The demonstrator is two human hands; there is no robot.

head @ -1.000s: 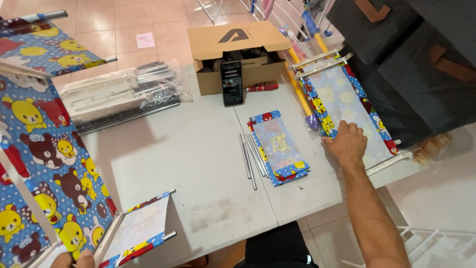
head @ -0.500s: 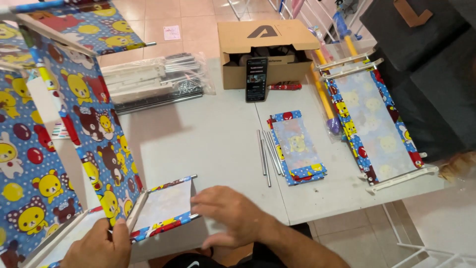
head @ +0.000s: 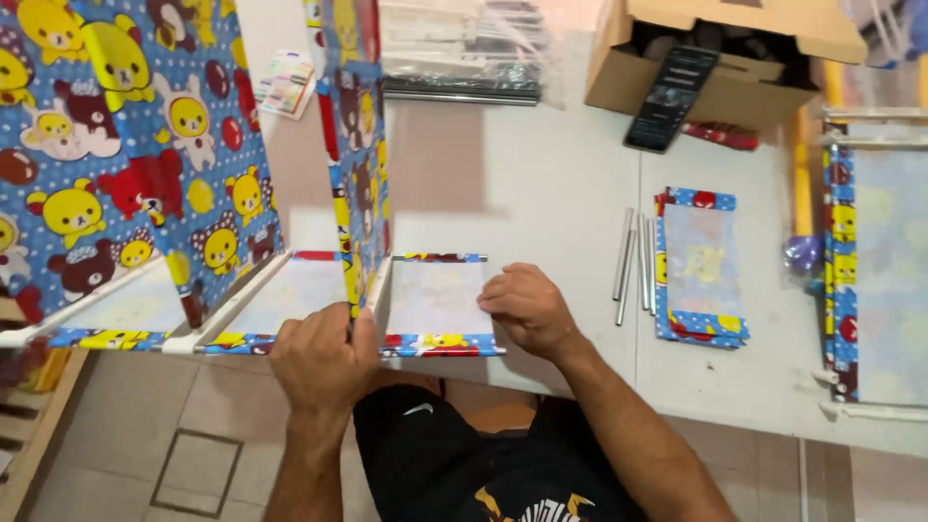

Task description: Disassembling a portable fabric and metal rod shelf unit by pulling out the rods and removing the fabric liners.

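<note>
The fabric rack (head: 184,184) is cut off by the top and left picture edges; only its printed side panels and bottom shelves show. Its blue cloth carries yellow, brown and red bear figures. The rack stands at the near left corner of the bench (head: 541,174) and overhangs the near edge.

The left hand (head: 324,358) has its grip closed on the rack's near bottom rail, thumb up against the upright panel edge. The right hand (head: 527,307) lies curled on the right end of the shelf panel (head: 435,295); the fingertips are tucked under, so whether the grip is closed cannot be told.

Toward the far edge, a brown cardboard box (head: 715,68) stands open, its top cut off. A black phone (head: 670,97) leans on its front. Left of it lies a clear bag of rods (head: 464,63), blurred. A small pale leaflet (head: 285,82) lies behind the rack, print unreadable.

Near the right hand lie grey metal rods (head: 633,253) and a folded cloth piece (head: 698,266). A larger panel (head: 875,261) at the right edge is cut off.

Against the frame half a second earlier, the rack has swung up, nearer the camera, and the right hand has shifted to the shelf panel's right end.
</note>
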